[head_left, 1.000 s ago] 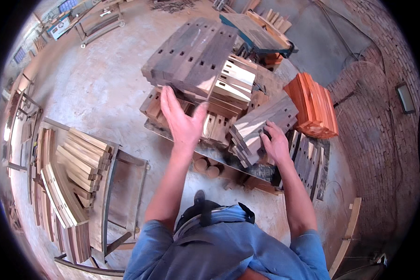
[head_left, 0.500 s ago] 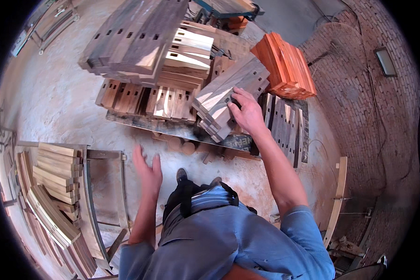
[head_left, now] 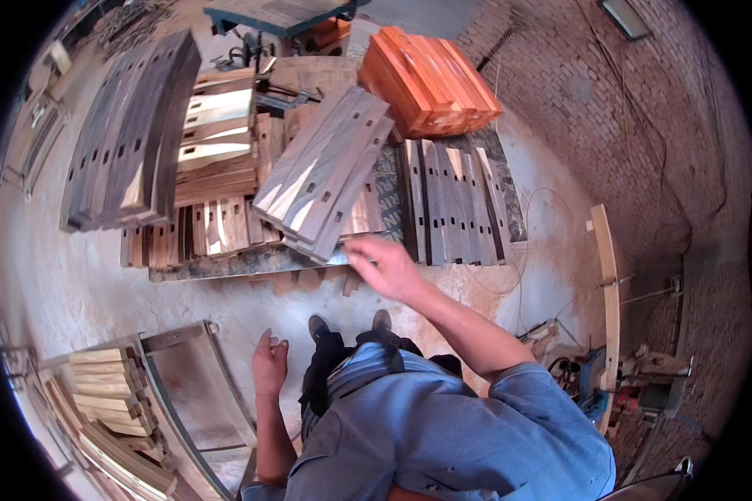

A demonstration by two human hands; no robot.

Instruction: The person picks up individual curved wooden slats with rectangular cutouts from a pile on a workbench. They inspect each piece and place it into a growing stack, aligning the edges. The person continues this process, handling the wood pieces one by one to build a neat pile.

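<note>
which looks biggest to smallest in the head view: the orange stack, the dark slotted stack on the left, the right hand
1. dark slotted stack
2. orange stack
3. right hand

The two stacks look close in size, and the fisheye bends them, so their order is unsure.

Bright, even daylight fills the scene with soft shadows. Heavy fisheye bending curves the edges inside a black rim. The right hand is motion-blurred; the centre stays sharp.

Dark brown slotted wooden planks with pale streaks; bright orange stack of wooden boards; blue denim shirt; reddish brick wall.
</note>
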